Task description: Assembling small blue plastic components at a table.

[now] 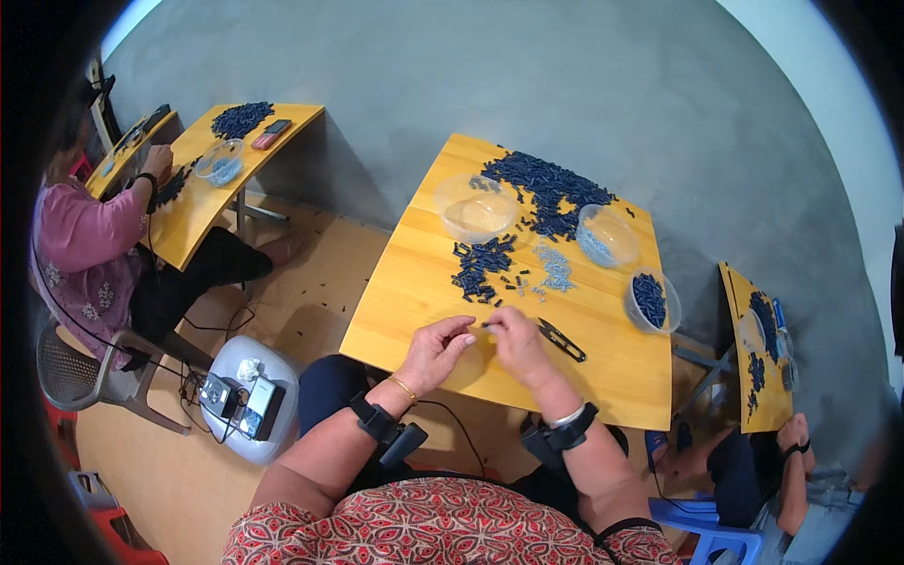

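Over the near part of the yellow table [414,292], my left hand [435,356] has its fingers curled toward the thumb; whatever they hold, if anything, is too small to make out. Close beside it, my right hand [520,347] pinches a small dark tubular piece [487,326] between thumb and finger. Black thread snips [562,340] lie just right of that hand. Beyond both hands are a small heap of dark blue tubular pieces [483,266] and a scatter of tiny light blue pieces [556,268].
A large dark pile [541,184] lies at the table's far side. Clear bowls stand around it: one left [476,235], one with light blue pieces [607,254], one with dark pieces [671,315]. People work at tables left [202,188] and right [767,395]. A stool [282,363] holds devices.
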{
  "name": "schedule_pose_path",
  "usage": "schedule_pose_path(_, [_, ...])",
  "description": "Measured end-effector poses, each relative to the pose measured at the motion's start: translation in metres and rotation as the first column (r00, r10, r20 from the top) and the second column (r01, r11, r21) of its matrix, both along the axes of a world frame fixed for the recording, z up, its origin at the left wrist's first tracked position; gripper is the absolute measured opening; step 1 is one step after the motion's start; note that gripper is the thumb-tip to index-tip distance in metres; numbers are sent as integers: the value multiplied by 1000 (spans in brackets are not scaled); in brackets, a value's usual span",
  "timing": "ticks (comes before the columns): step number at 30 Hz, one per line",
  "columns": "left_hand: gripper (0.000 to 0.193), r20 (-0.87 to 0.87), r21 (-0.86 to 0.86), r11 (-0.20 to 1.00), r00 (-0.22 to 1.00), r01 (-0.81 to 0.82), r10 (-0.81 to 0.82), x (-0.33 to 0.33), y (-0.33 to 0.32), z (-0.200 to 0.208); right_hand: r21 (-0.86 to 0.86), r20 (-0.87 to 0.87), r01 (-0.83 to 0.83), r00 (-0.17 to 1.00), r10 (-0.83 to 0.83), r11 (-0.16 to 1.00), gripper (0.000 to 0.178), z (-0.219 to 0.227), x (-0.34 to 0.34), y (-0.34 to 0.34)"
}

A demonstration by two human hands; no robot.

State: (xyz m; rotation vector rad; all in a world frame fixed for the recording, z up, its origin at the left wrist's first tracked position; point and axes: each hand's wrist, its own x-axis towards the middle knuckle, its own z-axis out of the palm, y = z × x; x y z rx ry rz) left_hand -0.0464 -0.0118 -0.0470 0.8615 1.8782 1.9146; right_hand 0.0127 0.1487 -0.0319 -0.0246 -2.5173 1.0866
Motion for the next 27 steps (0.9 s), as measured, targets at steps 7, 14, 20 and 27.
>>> schedule_pose_path(7, [16,15,37,998,998,53,-54,-3,0,-8,81,-185,-27,982,42,996,11,4,12,-34])
schedule_pose_path(14, [13,-92,-110,993,995,31,-41,0,-2,-5,124,-157,54,987,-34,991,9,7,19,-14])
schedule_pose_path(20, [11,-13,-53,996,997,76,-77,-1,-4,-5,164,2,367,928,-373,915,6,-2,22,87])
schedule_pose_path(27, [11,-81,-83,995,995,55,-61,0,-3,1,272,49,138,986,-156,952,10,10,5,95])
